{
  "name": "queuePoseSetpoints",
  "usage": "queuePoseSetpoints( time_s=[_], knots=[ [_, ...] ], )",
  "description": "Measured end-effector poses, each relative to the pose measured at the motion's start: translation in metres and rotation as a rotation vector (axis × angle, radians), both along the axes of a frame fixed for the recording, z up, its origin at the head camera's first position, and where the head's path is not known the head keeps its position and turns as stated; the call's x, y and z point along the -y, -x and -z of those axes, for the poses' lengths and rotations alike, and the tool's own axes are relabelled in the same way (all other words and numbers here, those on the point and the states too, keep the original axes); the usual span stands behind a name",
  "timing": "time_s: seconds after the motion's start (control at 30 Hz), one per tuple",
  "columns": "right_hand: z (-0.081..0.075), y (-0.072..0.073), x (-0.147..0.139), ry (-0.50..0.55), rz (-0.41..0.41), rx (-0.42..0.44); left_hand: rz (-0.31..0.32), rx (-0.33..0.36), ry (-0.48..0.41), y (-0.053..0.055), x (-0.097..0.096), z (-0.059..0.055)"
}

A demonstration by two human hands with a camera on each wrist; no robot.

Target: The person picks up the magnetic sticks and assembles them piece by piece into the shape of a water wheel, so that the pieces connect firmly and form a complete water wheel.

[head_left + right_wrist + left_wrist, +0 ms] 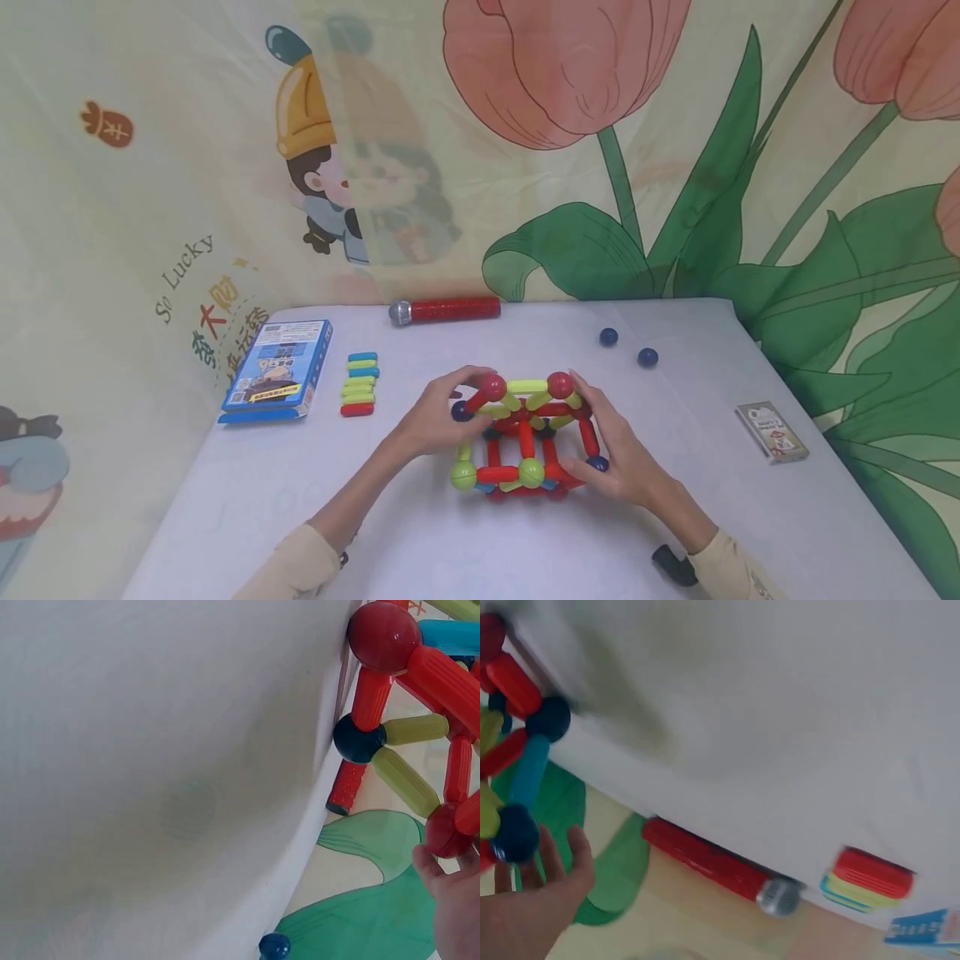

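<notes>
A frame-like structure of magnetic sticks and balls (527, 442) stands at the middle of the table in the head view, made of red, yellow-green and blue sticks with red, green and dark blue balls. My left hand (438, 421) grips its upper left side, thumb in front near a dark blue ball. On the right side, my right hand (621, 454) holds it, fingers reaching up behind and thumb low in front. The left wrist view shows a dark blue ball (516, 834) against the left fingers (551, 859). In the right wrist view, fingertips touch a red ball (447, 831).
Loose magnetic sticks (358, 390) lie in a column left of the structure, beside a blue box (273, 371). A red microphone (453, 310) lies at the back edge. Two dark blue balls (609, 337) sit back right; a small card box (772, 432) lies at the right.
</notes>
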State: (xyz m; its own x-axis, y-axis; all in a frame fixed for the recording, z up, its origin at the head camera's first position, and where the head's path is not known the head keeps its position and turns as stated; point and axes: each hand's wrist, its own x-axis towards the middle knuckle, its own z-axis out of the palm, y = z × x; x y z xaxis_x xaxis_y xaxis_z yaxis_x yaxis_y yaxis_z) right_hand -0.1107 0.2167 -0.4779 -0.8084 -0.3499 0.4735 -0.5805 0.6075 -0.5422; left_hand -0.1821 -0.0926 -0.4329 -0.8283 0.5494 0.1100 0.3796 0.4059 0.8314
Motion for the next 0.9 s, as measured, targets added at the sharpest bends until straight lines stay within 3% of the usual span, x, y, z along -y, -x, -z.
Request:
queuePoseSetpoints(
  time_s=[0.1, 0.23, 0.33, 0.47, 0.63, 0.9],
  knots=[
    [-0.001, -0.003, -0.003, -0.017, 0.010, 0.023, 0.045, 0.036, -0.005, -0.005, 0.023, -0.004],
    [-0.003, -0.013, -0.012, -0.058, 0.040, 0.114, 0.085, 0.095, 0.085, -0.020, 0.046, -0.001],
    [-0.003, -0.019, -0.016, -0.087, 0.058, 0.208, 0.081, 0.107, 0.154, -0.030, 0.048, 0.007],
    [-0.002, -0.018, -0.014, -0.058, 0.055, 0.267, 0.060, 0.090, 0.153, -0.036, 0.043, 0.012],
    [-0.002, -0.010, -0.013, 0.011, 0.045, 0.288, 0.066, 0.081, 0.136, -0.035, 0.040, 0.010],
    [0.000, 0.006, -0.017, 0.013, 0.063, 0.262, 0.050, 0.094, 0.127, -0.019, 0.031, 0.006]
  ],
)
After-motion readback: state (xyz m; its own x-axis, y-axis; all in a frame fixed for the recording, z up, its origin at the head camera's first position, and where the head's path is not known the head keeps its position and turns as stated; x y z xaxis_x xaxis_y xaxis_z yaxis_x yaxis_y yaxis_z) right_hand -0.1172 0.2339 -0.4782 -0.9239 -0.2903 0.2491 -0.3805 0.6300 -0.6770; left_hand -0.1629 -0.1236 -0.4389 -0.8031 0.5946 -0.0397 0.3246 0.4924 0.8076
